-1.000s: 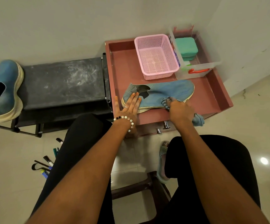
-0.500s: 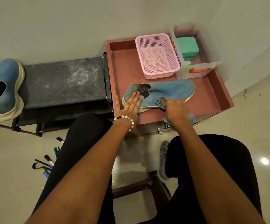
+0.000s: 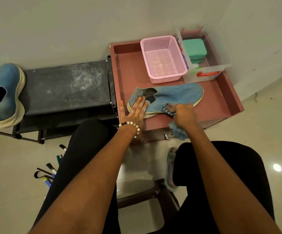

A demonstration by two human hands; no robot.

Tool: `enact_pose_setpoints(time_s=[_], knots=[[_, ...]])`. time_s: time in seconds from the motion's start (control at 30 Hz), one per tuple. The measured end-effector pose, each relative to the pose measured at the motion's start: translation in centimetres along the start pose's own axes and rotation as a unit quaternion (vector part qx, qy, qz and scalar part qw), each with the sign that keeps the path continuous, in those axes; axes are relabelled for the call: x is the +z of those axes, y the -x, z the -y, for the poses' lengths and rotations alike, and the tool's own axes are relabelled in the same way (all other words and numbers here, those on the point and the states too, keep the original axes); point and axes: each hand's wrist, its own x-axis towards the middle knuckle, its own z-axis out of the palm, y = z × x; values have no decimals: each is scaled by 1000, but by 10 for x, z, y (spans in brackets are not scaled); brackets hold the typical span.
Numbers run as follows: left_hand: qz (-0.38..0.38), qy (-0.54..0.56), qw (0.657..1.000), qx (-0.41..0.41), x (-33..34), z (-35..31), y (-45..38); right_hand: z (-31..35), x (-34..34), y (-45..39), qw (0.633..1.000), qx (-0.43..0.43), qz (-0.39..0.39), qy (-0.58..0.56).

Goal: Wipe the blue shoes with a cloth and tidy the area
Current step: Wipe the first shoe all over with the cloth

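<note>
Laid on its side in the maroon tray surface (image 3: 130, 71), sole edge toward the sitter: blue slip-on shoe (image 3: 175, 97), so flank and welt face the wiping. Pinned at the heel by the left hand (image 3: 135, 112), fingers straight and flat, holding nothing, likely to stop sliding. Bunched in the right hand (image 3: 184, 114), grip curled round it: blue cloth (image 3: 177, 130), pressed against the shoe's near side. Parked apart on the dark bench (image 3: 66, 85): second blue shoe (image 3: 6, 95).
</note>
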Motion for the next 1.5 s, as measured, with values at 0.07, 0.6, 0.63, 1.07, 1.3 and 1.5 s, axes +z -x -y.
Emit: enact_pose_setpoints(time_s=[0.07,0.6,0.63,1.07,1.3,1.5], knots=[[-8,-5,1000,1,-1,1,0,4,-6,9,992,42,-75,92],[10,-14,1000,-8,-2,0,0,10,1,3,996,-34,-50,62],[3,-9,1000,-7,-2,0,1,15,1,5,995,-37,-65,64],[-34,288,957,11,-58,15,30,18,-53,35,594,-3,77,-801],[-66,728,680,59,-86,20,44,24,-54,59,643,-52,86,-759],[-104,748,655,-1,-79,6,41,10,-49,62,740,-90,3,-666]])
